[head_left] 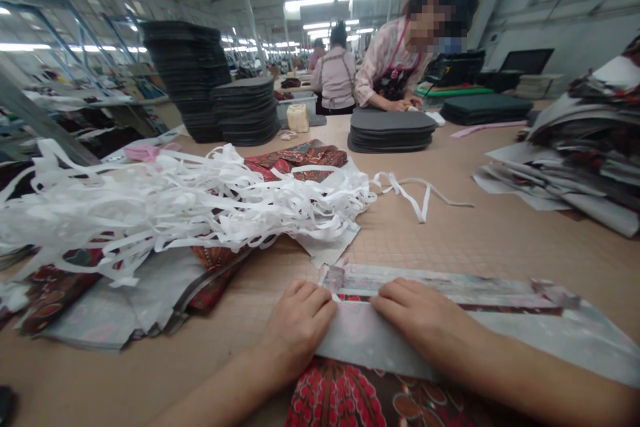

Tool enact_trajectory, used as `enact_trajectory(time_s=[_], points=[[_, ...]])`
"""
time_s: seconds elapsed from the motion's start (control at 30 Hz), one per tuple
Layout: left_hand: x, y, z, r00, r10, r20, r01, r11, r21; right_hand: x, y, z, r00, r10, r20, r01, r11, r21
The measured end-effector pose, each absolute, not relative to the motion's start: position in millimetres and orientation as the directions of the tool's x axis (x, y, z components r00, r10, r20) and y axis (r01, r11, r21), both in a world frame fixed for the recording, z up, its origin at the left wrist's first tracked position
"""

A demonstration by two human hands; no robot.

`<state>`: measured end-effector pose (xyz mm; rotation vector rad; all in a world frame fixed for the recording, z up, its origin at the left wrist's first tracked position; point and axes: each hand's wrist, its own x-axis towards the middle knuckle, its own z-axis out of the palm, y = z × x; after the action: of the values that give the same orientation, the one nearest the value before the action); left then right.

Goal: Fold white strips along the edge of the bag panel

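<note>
A fabric piece with a grey-white backing (365,337) lies in front of me, its red and brown patterned side (335,397) showing near the bottom edge. My left hand (303,320) has its fingers curled on the left end of the folded edge. Just right of it, my right hand (420,313) rests with bent fingers on the same edge. A narrow strip of red pattern shows between the hands. Whatever the fingertips pinch is hidden. Behind the fabric piece, a long grey-white strip (450,287) runs to the right.
Tangled white strips (200,200) cover patterned fabric at the left. Dark stacked pads (185,80) stand behind; another pad stack (390,130) sits near a person (395,67) across the table (425,240). Layered fabric (590,153) is piled at the right.
</note>
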<state>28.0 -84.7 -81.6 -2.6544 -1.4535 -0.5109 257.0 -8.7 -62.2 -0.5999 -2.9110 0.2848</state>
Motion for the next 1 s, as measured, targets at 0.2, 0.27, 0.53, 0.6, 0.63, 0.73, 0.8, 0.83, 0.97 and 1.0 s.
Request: enact_trajectory(time_s=[0.2, 0.27, 0.53, 0.6, 0.63, 0.73, 0.8, 0.83, 0.97, 1.0], points=[[25.7, -85.1, -85.7, 0.393, 0.848, 0.355, 0.849, -0.483, 0.215, 205.5, -9.1, -75.4, -0.933, 0.326, 0.155, 0.293, 0.935, -0.202], [24.4, -84.6, -85.7, 0.361, 0.867, 0.345, 0.848, -0.459, 0.265, 203.5, -4.8, -78.4, -0.943, 0.291, 0.159, 0.257, 0.945, -0.203], [18.5, -81.9, -82.5, 0.136, 0.964, 0.23, 0.893, -0.22, 0.392, 198.6, 13.4, -67.5, -0.854, 0.52, -0.003, 0.472, 0.773, -0.423], [17.8, -81.4, -82.0, 0.108, 0.969, 0.222, 0.894, -0.192, 0.405, 199.1, 13.8, -64.5, -0.86, 0.51, -0.002, 0.454, 0.764, -0.458], [18.0, -81.3, -81.8, 0.112, 0.967, 0.23, 0.891, -0.2, 0.409, 200.6, 13.2, -63.0, -0.863, 0.506, -0.001, 0.444, 0.756, -0.481], [21.8, -82.8, -79.6, 0.173, 0.937, 0.305, 0.883, -0.284, 0.373, 208.0, 10.6, -59.3, -0.867, 0.497, -0.043, 0.425, 0.69, -0.586], [26.4, -85.9, -76.3, 0.225, 0.893, 0.39, 0.884, -0.355, 0.305, 212.5, 10.3, -58.1, -0.864, 0.496, -0.091, 0.413, 0.594, -0.69], [28.9, -87.8, -74.3, 0.255, 0.862, 0.438, 0.878, -0.396, 0.268, 213.9, 11.0, -57.9, -0.861, 0.496, -0.108, 0.401, 0.534, -0.745], [34.9, -93.1, -71.6, 0.336, 0.78, 0.528, 0.809, -0.526, 0.262, 213.5, 17.7, -58.8, -0.867, 0.474, -0.154, 0.29, 0.229, -0.929], [34.6, -92.7, -73.4, 0.3, 0.806, 0.51, 0.803, -0.502, 0.322, 212.4, 19.7, -59.8, -0.871, 0.47, -0.142, 0.263, 0.201, -0.944]])
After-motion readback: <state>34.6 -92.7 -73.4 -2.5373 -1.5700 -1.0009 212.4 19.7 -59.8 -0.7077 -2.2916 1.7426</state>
